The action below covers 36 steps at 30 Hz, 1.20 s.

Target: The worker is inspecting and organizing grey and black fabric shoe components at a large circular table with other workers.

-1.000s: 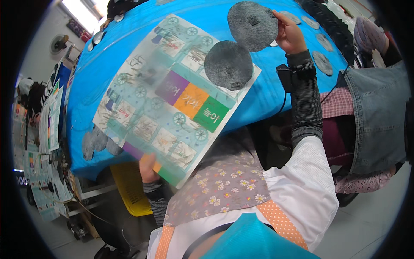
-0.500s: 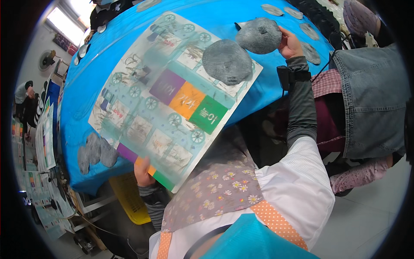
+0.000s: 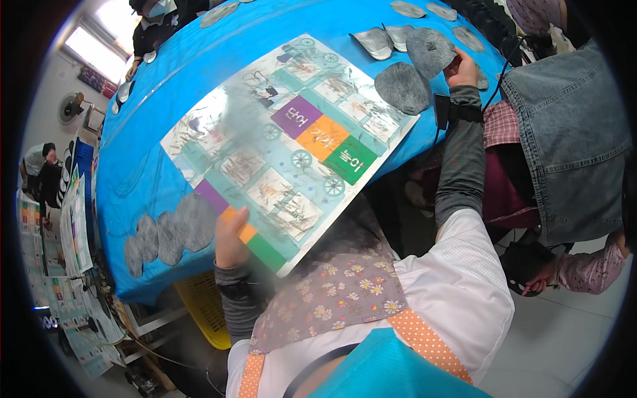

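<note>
My left hand (image 3: 232,240) grips the near left edge of a flat printed board (image 3: 262,142), its thumb over the coloured strip. The board is pale green and white with purple, orange and green squares, and dark smudges cover it. My right hand (image 3: 463,69) is closed on the edge of a grey, fuzzy oval pad (image 3: 430,53) beyond the board's far right side. Just below that pad, another grey oval pad (image 3: 403,88) overlaps the board's right edge. Several more grey pads (image 3: 170,239) lie in an overlapping row beside my left hand.
Blue sheeting (image 3: 133,176) covers the table. Silvery curved pieces (image 3: 373,44) and more grey pads (image 3: 407,9) lie toward the far right. A yellow basket (image 3: 206,308) stands below the near edge. A person in a denim garment (image 3: 564,146) is close on my right.
The board has shifted right, along with my left hand. My right hand and its pad have moved slightly right. The loose pad once over the board now sits farther right, at its edge.
</note>
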Tool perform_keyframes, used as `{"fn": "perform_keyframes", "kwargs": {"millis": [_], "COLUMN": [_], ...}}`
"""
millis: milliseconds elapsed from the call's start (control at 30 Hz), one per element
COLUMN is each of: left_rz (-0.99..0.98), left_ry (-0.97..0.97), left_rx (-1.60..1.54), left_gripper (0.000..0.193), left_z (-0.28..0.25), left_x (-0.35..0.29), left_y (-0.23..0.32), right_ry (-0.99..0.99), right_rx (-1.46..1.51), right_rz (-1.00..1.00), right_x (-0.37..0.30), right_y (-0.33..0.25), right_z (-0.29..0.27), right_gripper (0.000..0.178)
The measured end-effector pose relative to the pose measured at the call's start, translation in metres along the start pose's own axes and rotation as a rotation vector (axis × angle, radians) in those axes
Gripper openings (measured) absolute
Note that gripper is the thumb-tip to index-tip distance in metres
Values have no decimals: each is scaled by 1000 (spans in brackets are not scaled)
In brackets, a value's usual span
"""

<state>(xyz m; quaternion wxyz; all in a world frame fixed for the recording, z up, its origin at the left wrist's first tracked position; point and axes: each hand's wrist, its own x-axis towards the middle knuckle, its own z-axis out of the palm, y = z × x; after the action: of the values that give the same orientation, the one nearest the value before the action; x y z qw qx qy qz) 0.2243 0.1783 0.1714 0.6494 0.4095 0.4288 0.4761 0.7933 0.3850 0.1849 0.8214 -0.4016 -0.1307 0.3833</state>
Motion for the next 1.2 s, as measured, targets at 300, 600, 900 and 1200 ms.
{"fn": "perform_keyframes", "kwargs": {"millis": [300,600,900,1200], "left_rz": [49,214,325,295], "left_ry": [160,374,491,276], "left_rx": [-158,-129,173,-127], "left_gripper": [34,37,34,32], "left_z": [-2,-6,0,-12], "left_x": [-33,-68,-67,-83], "left_y": [-4,-9,-35,9], "right_ry": [287,515,-399,-942], "right_rx": [-111,-485,-482,-268], "right_rz": [-136,-392,-355,163], "right_x": [36,98,-31,-210], "right_y": [16,28,74,132], "right_z": [-42,-108,-47,67], "right_gripper": [11,31,34,34]}}
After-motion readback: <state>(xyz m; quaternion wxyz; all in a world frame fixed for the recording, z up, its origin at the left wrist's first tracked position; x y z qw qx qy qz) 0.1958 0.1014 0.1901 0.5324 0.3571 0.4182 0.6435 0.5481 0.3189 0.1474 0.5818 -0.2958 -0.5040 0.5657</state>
